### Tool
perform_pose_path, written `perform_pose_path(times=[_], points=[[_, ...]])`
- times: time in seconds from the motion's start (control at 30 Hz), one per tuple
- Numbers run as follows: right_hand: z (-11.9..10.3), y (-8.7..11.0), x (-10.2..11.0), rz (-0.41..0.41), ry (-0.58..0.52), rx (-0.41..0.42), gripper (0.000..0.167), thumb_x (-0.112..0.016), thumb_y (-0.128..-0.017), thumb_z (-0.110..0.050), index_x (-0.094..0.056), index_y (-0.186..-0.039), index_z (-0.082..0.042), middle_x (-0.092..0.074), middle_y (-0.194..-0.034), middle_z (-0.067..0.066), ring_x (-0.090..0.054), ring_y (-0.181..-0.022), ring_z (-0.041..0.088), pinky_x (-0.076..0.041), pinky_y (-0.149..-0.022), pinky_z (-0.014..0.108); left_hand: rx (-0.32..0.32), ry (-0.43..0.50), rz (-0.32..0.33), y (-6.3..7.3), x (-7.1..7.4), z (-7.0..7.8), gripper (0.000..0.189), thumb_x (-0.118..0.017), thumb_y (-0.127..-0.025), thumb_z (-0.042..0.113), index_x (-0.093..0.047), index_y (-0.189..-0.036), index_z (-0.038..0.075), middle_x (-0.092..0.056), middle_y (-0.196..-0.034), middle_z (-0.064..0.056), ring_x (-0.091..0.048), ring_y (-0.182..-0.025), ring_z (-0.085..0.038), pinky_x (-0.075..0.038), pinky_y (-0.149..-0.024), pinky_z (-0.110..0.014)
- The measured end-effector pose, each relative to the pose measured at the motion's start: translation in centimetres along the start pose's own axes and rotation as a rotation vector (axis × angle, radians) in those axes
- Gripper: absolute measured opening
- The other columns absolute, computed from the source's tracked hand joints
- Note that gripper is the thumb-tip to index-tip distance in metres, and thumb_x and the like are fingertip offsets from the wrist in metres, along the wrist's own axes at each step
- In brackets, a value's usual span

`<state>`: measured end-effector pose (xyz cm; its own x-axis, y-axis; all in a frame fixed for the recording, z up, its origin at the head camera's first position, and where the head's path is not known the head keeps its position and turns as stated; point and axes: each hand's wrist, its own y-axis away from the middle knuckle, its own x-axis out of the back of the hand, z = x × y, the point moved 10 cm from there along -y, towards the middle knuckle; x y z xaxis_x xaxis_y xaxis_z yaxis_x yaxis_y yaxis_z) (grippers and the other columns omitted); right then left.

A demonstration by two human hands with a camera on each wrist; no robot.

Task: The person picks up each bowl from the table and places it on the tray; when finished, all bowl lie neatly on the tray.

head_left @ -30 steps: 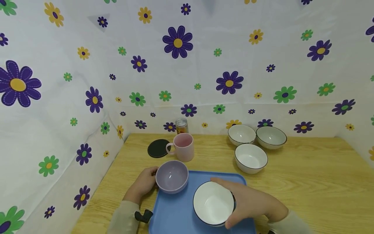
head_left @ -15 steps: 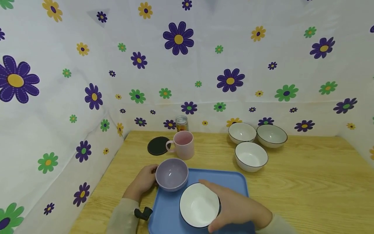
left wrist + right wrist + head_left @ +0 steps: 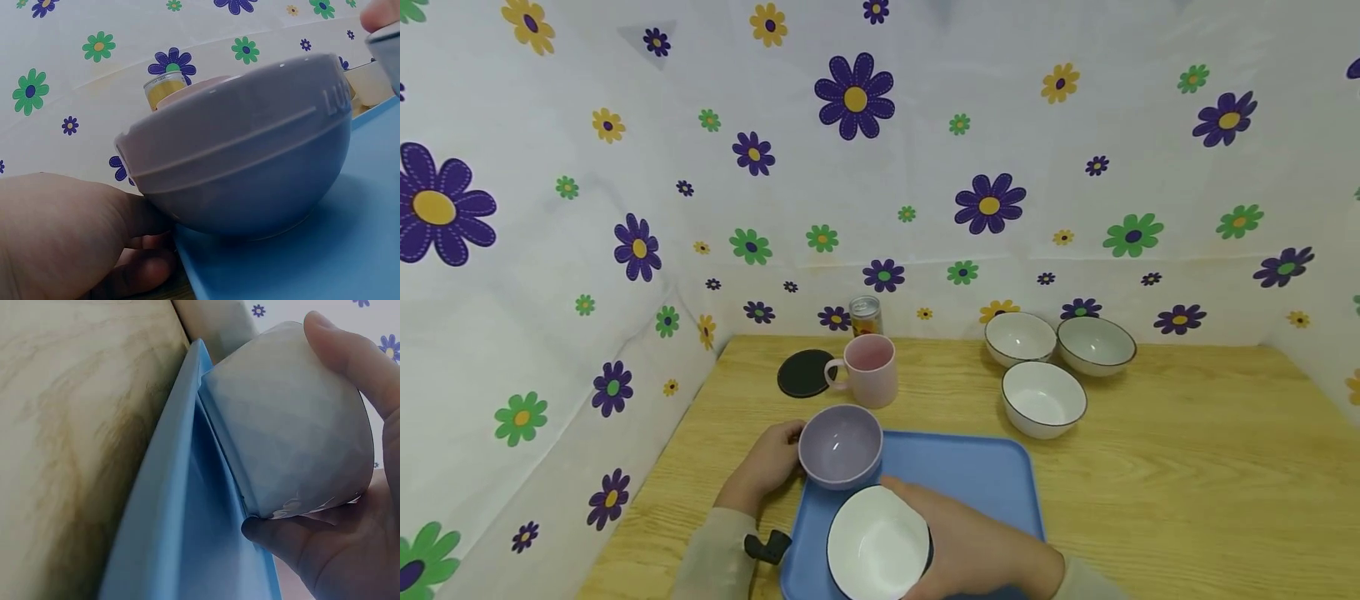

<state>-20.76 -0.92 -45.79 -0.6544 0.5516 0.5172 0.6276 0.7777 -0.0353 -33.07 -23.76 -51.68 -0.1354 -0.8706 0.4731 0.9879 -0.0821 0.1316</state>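
My left hand point(image 3: 766, 463) is at the left side of a purple bowl point(image 3: 841, 446), its curled fingers against the bowl's lower side. This bowl sits upright on the far left corner of a blue tray point(image 3: 962, 462). My right hand point(image 3: 973, 533) holds a white bowl point(image 3: 877, 542) with a dark rim over the near part of the tray, gripping its right side between thumb and fingers. In the right wrist view, that white bowl point(image 3: 294, 419) shows a faceted outside close to the tray; whether it touches is unclear.
Behind the tray stand a pink mug point(image 3: 872, 371), a black round coaster point(image 3: 807, 373) and a can point(image 3: 866, 315). Three more bowls cluster at the back right, the nearest white bowl point(image 3: 1043, 400) just beyond the tray's corner. A flowered sheet point(image 3: 925, 167) hangs behind the wooden table point(image 3: 1187, 450).
My right hand has moved left and nearer to me with the white bowl, across the tray. My left hand and the purple bowl have stayed in place.
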Motion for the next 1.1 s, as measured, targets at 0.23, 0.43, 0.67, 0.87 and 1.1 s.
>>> perform_pose_path(times=[0.23,0.43,0.67,0.87,1.1], points=[[-0.3,-0.6,-0.4,0.000,0.028,-0.027,0.115,-0.088,-0.072,-0.050,-0.024,-0.158,-0.008,-0.044,-0.150,0.002,-0.045,-0.134,0.015,-0.042,-0.108,0.038,-0.025,0.018,-0.001,0.0,0.1,0.1,0.017,-0.056,-0.096,0.002,-0.068,-0.107,0.000,-0.059,-0.075,-0.005,-0.055,-0.063,-0.017,-0.047,-0.058,-0.028],[-0.3,-1.4,-0.9,-0.023,0.023,-0.051,0.116,-0.087,-0.072,-0.053,-0.021,-0.160,-0.013,-0.043,-0.150,-0.002,-0.043,-0.134,0.012,-0.040,-0.109,0.039,-0.026,0.014,0.005,0.2,0.2,0.4,0.019,-0.055,-0.096,0.002,-0.069,-0.110,0.000,-0.061,-0.078,-0.005,-0.056,-0.064,-0.017,-0.048,-0.059,-0.029],[-0.7,-2.3,-1.6,-0.038,-0.043,-0.003,0.115,-0.088,-0.073,-0.047,-0.020,-0.160,-0.015,-0.044,-0.147,-0.003,-0.044,-0.132,0.013,-0.040,-0.108,0.036,-0.034,0.027,-0.001,-0.1,0.0,0.3,0.020,-0.056,-0.095,0.000,-0.069,-0.110,0.000,-0.064,-0.085,-0.007,-0.058,-0.065,-0.018,-0.049,-0.060,-0.031],[-1.6,-2.9,-2.1,-0.057,-0.059,0.081,0.110,-0.088,-0.074,-0.043,-0.022,-0.157,-0.016,-0.045,-0.144,0.000,-0.045,-0.130,0.014,-0.040,-0.107,0.034,-0.032,0.019,-0.003,-0.1,-0.1,0.2,0.020,-0.055,-0.094,-0.001,-0.069,-0.108,0.000,-0.063,-0.084,-0.007,-0.057,-0.065,-0.018,-0.049,-0.060,-0.030],[-2.0,-3.5,-2.5,-0.100,-0.049,0.114,0.106,-0.087,-0.076,-0.039,-0.022,-0.156,-0.012,-0.043,-0.144,0.003,-0.044,-0.130,0.015,-0.041,-0.106,0.033,-0.015,0.023,0.000,0.0,0.1,0.3,0.021,-0.054,-0.094,-0.001,-0.069,-0.109,0.000,-0.063,-0.084,-0.007,-0.057,-0.065,-0.018,-0.049,-0.060,-0.031]])
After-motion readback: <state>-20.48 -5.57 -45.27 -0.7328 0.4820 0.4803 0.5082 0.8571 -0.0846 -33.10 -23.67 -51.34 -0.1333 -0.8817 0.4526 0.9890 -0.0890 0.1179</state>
